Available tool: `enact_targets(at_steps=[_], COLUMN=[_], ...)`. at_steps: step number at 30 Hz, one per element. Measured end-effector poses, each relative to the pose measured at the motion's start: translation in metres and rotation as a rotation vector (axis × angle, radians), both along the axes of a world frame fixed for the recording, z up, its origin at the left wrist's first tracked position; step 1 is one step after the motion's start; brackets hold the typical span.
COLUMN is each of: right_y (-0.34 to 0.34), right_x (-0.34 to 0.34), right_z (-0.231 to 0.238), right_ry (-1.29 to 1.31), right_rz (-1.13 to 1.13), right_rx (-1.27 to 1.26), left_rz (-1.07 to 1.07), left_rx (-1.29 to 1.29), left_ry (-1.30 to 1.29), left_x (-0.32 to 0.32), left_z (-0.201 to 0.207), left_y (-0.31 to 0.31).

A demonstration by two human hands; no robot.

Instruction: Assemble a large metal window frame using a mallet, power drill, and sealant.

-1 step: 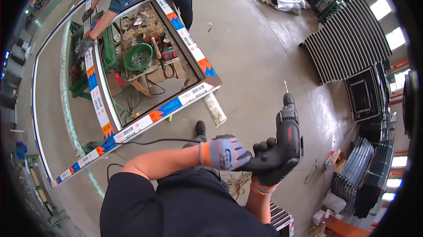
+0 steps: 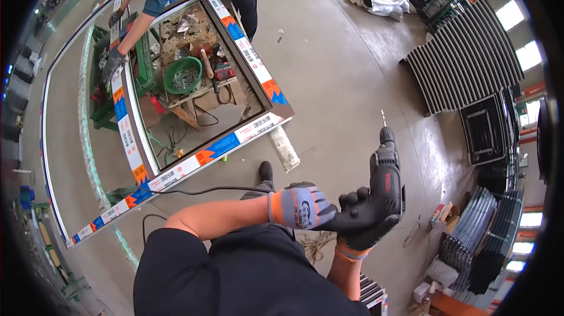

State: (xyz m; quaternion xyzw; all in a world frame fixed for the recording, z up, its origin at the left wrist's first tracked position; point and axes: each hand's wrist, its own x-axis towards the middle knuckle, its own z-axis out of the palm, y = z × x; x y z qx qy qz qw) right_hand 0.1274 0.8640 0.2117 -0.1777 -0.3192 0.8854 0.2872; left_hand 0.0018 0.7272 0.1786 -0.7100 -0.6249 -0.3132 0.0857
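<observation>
A black corded power drill (image 2: 386,178) is in my gloved right hand (image 2: 370,228), which wraps around its grip. Its thin drill bit (image 2: 383,118) points away from me, over the floor, touching nothing. My left hand (image 2: 302,207), in a grey and orange glove, is closed around the lower end of the drill's handle, and that end is largely hidden by the fingers. To the left of both hands lies a large rectangular frame (image 2: 239,133) with blue, orange and white protective tape along its sides.
A co-worker's gloved hands (image 2: 113,64) rest on the frame's far left side. Within the frame's opening are a green bowl of screws (image 2: 184,76) and hand tools on a wooden stand. A black cord (image 2: 205,189) crosses the frame's near corner. Stacked profiles (image 2: 464,60) stand at right.
</observation>
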Motion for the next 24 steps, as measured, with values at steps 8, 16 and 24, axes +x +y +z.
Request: enact_targets(at_steps=[8, 16, 24], right_y=[0.116, 0.219, 0.342], right_x=[-0.04, -0.127, -0.206], right_z=[-0.022, -0.029, -0.057], right_ry=[-0.029, -0.116, 0.026], right_rz=[0.067, 0.227, 0.829], right_rx=[-0.032, 0.24, -0.009], left_rz=[0.053, 0.255, 0.549], left_rx=[-0.146, -0.235, -0.313], left_ry=[-0.195, -0.157, -0.331], left_x=[-0.03, -0.066, -0.076], left_z=[-0.012, -0.043, -0.055], left_y=[0.096, 0.181, 0.273])
